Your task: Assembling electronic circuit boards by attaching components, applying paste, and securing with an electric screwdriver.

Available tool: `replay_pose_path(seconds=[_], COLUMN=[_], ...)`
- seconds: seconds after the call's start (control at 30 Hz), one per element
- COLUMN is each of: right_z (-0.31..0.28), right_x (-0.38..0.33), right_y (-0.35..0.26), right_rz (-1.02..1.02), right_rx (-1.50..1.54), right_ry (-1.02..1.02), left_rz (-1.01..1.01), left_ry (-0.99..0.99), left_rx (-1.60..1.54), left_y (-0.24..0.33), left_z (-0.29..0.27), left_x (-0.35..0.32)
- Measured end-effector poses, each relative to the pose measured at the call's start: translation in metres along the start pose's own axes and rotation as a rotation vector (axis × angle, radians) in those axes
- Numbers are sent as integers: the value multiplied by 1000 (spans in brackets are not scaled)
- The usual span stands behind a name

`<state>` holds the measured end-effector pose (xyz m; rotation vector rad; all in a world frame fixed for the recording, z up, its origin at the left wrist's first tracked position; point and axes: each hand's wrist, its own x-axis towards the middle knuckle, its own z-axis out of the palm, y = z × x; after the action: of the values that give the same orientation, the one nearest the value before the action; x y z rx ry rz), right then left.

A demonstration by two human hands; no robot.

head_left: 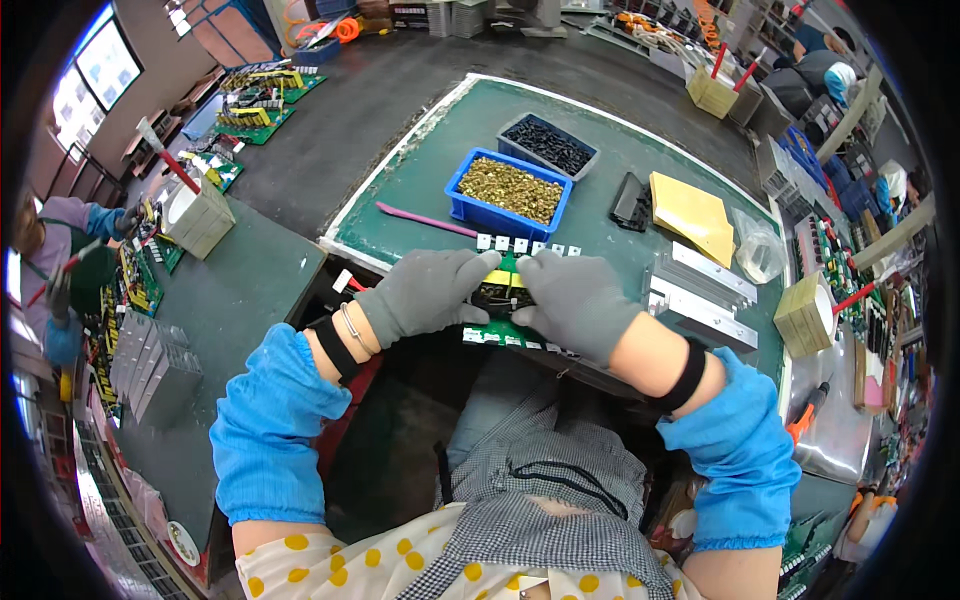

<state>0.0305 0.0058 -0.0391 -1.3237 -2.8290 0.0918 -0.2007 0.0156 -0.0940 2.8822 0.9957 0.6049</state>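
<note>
A polka-dot top and a checked apron fill the bottom of the frame, and from there two blue sleeve covers run up to grey-gloved hands at the centre. The left hand [430, 295] and the right hand [578, 300] meet over a green circuit board [505, 332] that lies at the near edge of the green desk [430, 170], each grip curled closed on the board's black-and-yellow component [503, 290], fingertips almost touching in the middle. The board's long axis runs left to right across the frame, so each hand covers one end and neither is nearer than the other; white connectors show along its far and near edges. Just beyond, toward the upper centre, stands a blue bin of brass screws [511, 190], with a dark bin of black screws [549, 145] behind it and a pink stick [420, 219] lying to the left. Aluminium heat-sink bars [705, 290] lie at right.
</note>
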Motion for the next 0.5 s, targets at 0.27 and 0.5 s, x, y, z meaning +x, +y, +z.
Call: replay_pose_path(seconds=[0.27,0.5], right_z=[-7,5], right_x=[-32,-18], right_y=[20,20], right_rz=[137,130], right_rx=[9,-13], right_ry=[-60,-108], left_rz=[-290,-265], left_ry=[-148,23], left_rx=[-204,-88], left_y=[20,17], left_z=[-17,11], left_x=[-4,-2])
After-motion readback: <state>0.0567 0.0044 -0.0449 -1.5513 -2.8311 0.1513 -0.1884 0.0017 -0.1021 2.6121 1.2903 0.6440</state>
